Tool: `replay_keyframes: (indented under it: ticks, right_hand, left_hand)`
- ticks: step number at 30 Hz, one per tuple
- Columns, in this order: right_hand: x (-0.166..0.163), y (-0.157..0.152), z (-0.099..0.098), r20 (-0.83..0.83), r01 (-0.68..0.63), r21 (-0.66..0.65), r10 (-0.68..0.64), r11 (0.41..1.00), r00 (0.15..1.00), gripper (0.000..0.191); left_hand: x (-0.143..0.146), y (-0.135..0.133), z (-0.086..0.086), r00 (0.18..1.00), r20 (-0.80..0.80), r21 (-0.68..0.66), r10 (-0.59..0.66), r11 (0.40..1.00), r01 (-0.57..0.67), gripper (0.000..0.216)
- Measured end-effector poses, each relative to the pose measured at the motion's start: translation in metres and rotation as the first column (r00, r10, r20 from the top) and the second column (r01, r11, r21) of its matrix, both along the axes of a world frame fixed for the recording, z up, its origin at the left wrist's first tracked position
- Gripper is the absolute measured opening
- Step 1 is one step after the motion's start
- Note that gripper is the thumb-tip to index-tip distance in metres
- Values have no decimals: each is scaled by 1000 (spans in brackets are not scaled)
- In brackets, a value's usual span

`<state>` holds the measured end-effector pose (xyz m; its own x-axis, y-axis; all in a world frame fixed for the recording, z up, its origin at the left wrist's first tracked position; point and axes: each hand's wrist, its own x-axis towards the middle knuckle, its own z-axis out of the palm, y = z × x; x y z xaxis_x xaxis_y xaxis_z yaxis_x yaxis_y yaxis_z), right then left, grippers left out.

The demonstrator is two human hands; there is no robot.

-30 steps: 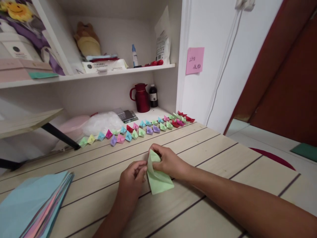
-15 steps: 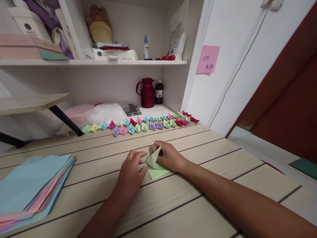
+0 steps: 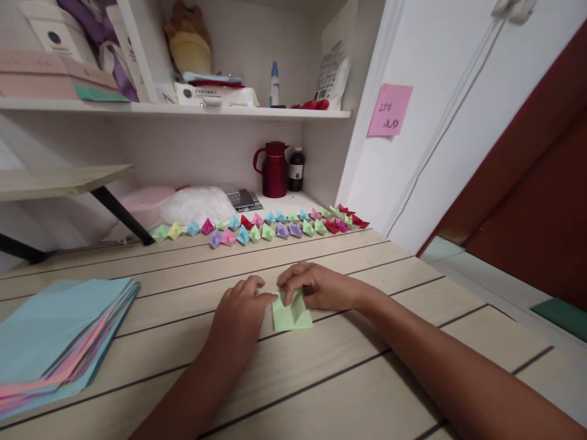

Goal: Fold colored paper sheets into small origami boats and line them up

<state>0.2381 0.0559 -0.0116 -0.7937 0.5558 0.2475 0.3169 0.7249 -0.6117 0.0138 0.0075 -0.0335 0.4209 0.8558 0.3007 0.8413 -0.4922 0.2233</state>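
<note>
A folded light-green paper lies flat on the wooden table. My right hand presses down on its top edge with bent fingers. My left hand rests at the paper's left edge, fingertips touching it. Beyond the hands, a long row of small folded paper boats in several colours runs along the back of the table.
A stack of coloured paper sheets, light blue on top, lies at the left. Behind the boats stand a red jug, a dark bottle and a plastic bag. A pink sticky note hangs on the wall.
The green paper was held up and partly open between both hands; it now lies pressed flat on the table. The view has tilted slightly upward.
</note>
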Motion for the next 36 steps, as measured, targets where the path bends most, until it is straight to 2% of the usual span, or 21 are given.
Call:
replay_keyframes:
  ticks: [4,10,12,14,17,20,22,26,31,36]
  right_hand:
    - [1,1,-3,12,-17,5,17,1000,1000,36]
    - [-18,3,-18,-37,182,148,-178,972,983,34]
    - [-22,3,-21,-40,196,155,-192,968,981,30]
    - [-23,3,-22,-42,188,155,-183,970,982,27]
    - [-20,1,-18,-36,155,152,-151,976,988,30]
    - [-15,0,-11,-6,120,129,-120,984,993,31]
    - [-11,-1,-7,16,112,100,-115,989,993,29]
    - [-6,0,-4,21,114,47,-116,992,993,25]
    - [-8,5,-10,-30,123,33,-122,992,992,11]
    - [-15,6,-15,-35,223,35,-222,974,975,11]
  left_hand:
    - [-9,4,-6,997,-63,49,-46,998,49,52]
    - [-10,7,7,996,89,211,24,977,-43,35]
    - [-8,8,9,988,148,187,37,980,-64,33]
    - [-9,10,8,986,165,99,13,995,-30,30]
    - [-15,10,4,995,29,31,-96,995,95,28]
    - [-22,7,4,964,-180,75,-195,974,211,32]
    - [-24,5,4,946,-239,100,-218,964,247,32]
    - [-22,1,2,968,-168,110,-186,972,206,33]
    - [-19,-1,1,988,-39,94,-150,984,153,33]
    - [-30,-1,1,977,-34,176,-211,961,213,36]
